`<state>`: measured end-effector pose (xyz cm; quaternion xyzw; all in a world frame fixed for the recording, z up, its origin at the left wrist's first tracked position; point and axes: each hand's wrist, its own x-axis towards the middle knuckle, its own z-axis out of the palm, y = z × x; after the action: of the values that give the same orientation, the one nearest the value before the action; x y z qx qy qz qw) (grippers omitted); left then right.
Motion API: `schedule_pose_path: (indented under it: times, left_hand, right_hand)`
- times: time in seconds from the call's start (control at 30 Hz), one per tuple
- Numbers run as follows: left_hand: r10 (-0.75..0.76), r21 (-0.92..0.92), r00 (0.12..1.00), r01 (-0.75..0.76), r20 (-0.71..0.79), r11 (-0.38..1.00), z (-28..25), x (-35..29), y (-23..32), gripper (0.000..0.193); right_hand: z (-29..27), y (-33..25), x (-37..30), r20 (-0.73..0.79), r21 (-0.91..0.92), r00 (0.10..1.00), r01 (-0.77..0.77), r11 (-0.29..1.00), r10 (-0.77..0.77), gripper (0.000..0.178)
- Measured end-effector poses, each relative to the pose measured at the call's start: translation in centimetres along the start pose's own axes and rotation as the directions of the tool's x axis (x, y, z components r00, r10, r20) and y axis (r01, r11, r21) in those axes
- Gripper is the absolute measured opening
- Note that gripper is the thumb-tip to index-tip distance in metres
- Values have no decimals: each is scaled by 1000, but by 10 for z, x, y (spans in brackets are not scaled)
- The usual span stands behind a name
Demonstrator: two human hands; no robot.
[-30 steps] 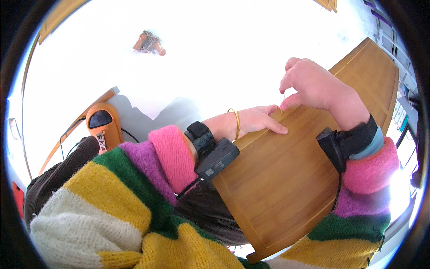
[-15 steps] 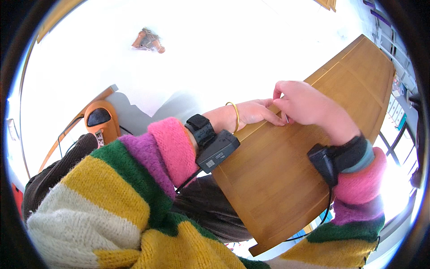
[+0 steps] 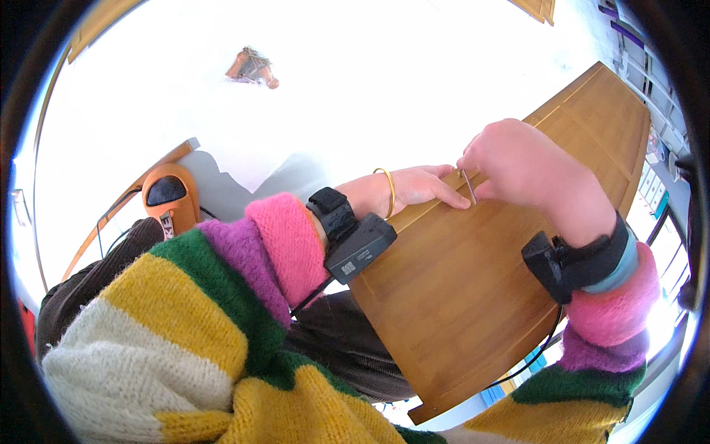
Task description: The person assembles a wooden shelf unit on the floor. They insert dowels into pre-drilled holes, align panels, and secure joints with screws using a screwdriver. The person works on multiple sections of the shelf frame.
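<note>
I judge the wooden panel (image 3: pixel 473 288), resting across the lap, stiff and heavy, best gripped at its edges; my left hand (image 3: pixel 414 185) lies flat on its upper edge, my right hand (image 3: pixel 518 166) beside it pinches a thin metal key (image 3: pixel 470 186).

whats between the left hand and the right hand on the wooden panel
In the head view, a thin metal hex key held by the right hand stands between it and the left hand, over the wooden panel.
</note>
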<state>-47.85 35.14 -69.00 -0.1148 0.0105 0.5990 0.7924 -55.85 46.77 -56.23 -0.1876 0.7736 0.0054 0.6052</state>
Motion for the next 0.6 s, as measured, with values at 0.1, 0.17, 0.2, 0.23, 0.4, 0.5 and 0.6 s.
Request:
schedule_pose_path:
  times: [0.1,0.17,0.2,0.23,0.4,0.5,0.6]
  left_hand:
    - [16,18,997,-17,79,1000,0,1,2,86]
    - [5,46,999,-7,52,999,0,2,1,81]
    - [0,56,999,-2,38,998,-1,3,1,78]
    - [12,55,998,-15,63,998,-2,3,1,76]
    - [38,-21,995,-36,90,999,-9,-1,-8,70]
    - [89,54,990,-95,107,994,-9,-5,-15,69]
    - [46,-132,992,-31,117,991,-9,-11,-18,58]
  right_hand:
    - [-6,2,7,78,2,997,-17,1000,17,25]
    - [-7,1,16,95,-22,996,7,1000,-5,26]
    - [-7,-1,21,74,-48,996,44,998,-40,28]
    - [-6,-3,26,47,-66,995,91,994,-88,31]
    - [-3,-6,35,11,-60,997,74,995,-74,41]
    - [-1,0,31,72,-68,997,47,997,-42,37]
    - [11,5,31,-52,-65,995,85,994,-88,36]
